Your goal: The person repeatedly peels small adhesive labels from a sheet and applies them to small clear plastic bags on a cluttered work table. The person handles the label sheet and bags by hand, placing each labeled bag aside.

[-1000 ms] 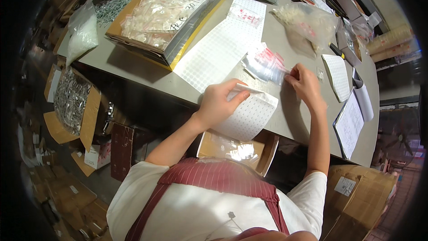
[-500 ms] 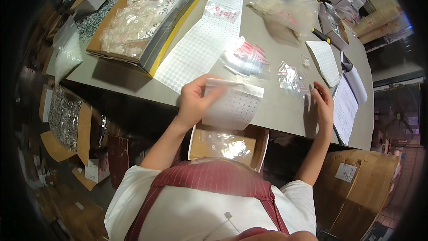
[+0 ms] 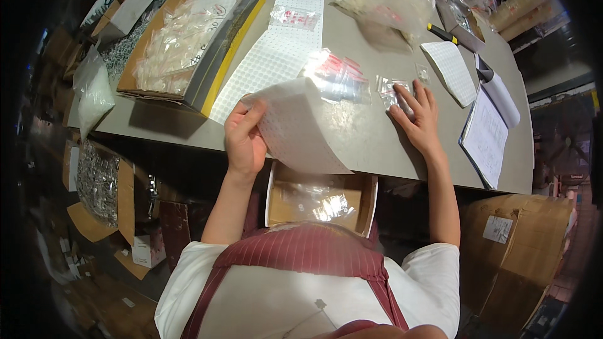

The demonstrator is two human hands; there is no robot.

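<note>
My left hand [image 3: 244, 138] grips a white sheet dotted with small round stickers [image 3: 295, 127] by its left edge, lifted and curling over the table's near edge. My right hand [image 3: 418, 115] lies flat with fingers spread on a small clear plastic bag [image 3: 391, 90] on the grey table [image 3: 370, 138]. A stack of clear bags with red print [image 3: 336, 77] sits between the two hands. Below the table edge an open cardboard box [image 3: 321, 199] with clear bags inside rests on my lap.
A large cardboard box of filled clear bags [image 3: 182, 34] stands at the far left beside a long white sticker sheet [image 3: 267, 63]. A bulky plastic bag [image 3: 389, 3], another sticker sheet [image 3: 452, 72] and papers [image 3: 490, 132] lie to the right. Cardboard boxes [image 3: 527, 245] crowd the floor.
My right hand has slid from the table's right side onto the small clear bag. The left hand has raised the sticker sheet, which now curls more over the near edge.
</note>
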